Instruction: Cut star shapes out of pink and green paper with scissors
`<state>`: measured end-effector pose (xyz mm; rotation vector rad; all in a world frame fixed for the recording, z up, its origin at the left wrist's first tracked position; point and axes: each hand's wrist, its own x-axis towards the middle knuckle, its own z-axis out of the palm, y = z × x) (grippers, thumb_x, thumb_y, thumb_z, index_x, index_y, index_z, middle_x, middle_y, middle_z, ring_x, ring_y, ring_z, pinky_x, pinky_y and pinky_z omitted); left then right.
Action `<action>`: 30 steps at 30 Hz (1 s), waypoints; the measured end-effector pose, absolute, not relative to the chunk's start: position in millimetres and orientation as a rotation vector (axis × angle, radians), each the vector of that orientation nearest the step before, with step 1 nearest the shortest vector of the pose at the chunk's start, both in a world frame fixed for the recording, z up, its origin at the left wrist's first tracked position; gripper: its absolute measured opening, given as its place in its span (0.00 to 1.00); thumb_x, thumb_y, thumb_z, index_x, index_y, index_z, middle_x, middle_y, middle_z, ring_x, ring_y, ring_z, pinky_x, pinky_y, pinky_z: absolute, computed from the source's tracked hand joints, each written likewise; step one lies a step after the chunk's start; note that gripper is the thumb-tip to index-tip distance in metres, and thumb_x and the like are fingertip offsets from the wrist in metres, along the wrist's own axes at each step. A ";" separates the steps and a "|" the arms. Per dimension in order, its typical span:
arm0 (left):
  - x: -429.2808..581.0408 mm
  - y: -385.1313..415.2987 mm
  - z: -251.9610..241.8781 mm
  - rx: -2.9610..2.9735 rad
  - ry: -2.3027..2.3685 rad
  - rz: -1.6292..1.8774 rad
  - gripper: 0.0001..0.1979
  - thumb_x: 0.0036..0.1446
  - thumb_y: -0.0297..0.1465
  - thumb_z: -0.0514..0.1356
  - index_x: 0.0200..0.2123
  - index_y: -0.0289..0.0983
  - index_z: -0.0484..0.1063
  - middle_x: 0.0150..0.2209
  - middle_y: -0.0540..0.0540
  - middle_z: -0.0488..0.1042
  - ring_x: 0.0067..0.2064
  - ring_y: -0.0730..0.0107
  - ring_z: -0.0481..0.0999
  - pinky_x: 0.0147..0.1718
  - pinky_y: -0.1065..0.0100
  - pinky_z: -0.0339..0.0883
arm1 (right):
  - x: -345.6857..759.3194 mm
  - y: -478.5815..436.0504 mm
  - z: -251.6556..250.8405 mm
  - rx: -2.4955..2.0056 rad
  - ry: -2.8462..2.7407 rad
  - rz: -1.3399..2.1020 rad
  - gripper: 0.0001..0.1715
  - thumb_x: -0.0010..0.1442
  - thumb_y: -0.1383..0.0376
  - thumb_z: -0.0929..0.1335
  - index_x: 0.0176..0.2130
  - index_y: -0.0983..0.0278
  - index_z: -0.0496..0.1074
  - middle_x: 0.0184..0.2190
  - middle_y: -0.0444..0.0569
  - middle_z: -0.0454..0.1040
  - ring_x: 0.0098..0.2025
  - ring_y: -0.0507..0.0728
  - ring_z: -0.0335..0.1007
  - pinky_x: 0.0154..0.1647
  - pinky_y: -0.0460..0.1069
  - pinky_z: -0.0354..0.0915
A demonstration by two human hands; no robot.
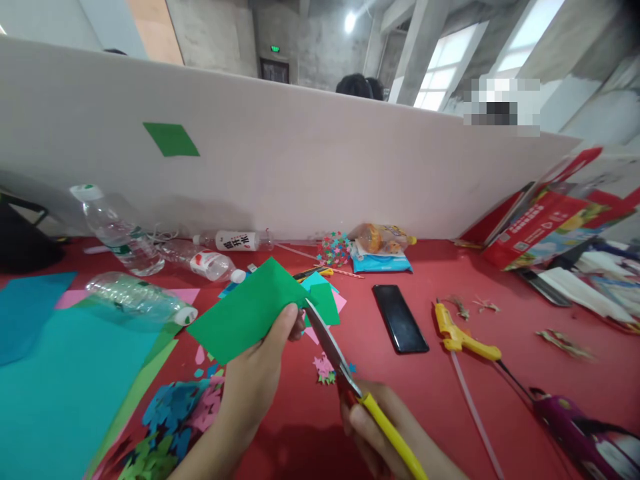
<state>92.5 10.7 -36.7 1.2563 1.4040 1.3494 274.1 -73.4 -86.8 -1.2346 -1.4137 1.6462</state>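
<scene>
My left hand point(265, 357) pinches a green sheet of paper point(245, 310) by its right side, thumb on top, and holds it above the table. In my right hand point(375, 423) is a pair of scissors point(337, 357) with yellow handles, pointing up and left. The blade tips meet the right edge of the green sheet near my left thumb. Beneath lie a smaller green paper piece point(324, 303) and pink and light blue scraps. A little heap of pink and green star cutouts point(324, 368) rests between my hands.
Left are large coloured sheets point(75, 393), butterfly-like cutouts point(173, 407) and several plastic bottles point(135, 300). A black phone point(401, 319), a yellow glue gun point(463, 339) with its stick and cord, and a red carton point(540, 223) lie right. A white partition point(280, 160) stands behind.
</scene>
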 end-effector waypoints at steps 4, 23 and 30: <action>89.4 11.3 -33.3 1.301 1.408 1.325 0.15 0.57 0.37 0.59 0.20 0.41 0.73 0.24 0.49 0.77 0.31 0.64 0.76 0.42 0.63 0.69 | 281.0 -78.2 -85.3 -1.334 -1.428 1.605 0.35 0.59 0.34 0.62 0.34 0.62 0.65 0.16 0.36 0.59 0.17 0.48 0.51 0.19 0.44 0.51; 96.9 8.4 -13.6 1.298 1.514 1.287 0.14 0.51 0.40 0.59 0.17 0.42 0.71 0.22 0.47 0.78 0.29 0.58 0.79 0.40 0.58 0.72 | 282.0 -71.4 -80.9 -1.266 -1.554 1.552 0.36 0.59 0.32 0.58 0.31 0.61 0.62 0.17 0.37 0.57 0.18 0.48 0.51 0.18 0.45 0.48; 98.7 9.1 -10.8 1.249 1.516 1.283 0.13 0.48 0.41 0.60 0.17 0.42 0.71 0.21 0.47 0.78 0.28 0.58 0.79 0.35 0.60 0.73 | 279.6 -75.6 -93.4 -1.324 -1.428 1.549 0.37 0.57 0.31 0.61 0.34 0.62 0.65 0.16 0.36 0.56 0.16 0.47 0.48 0.17 0.45 0.45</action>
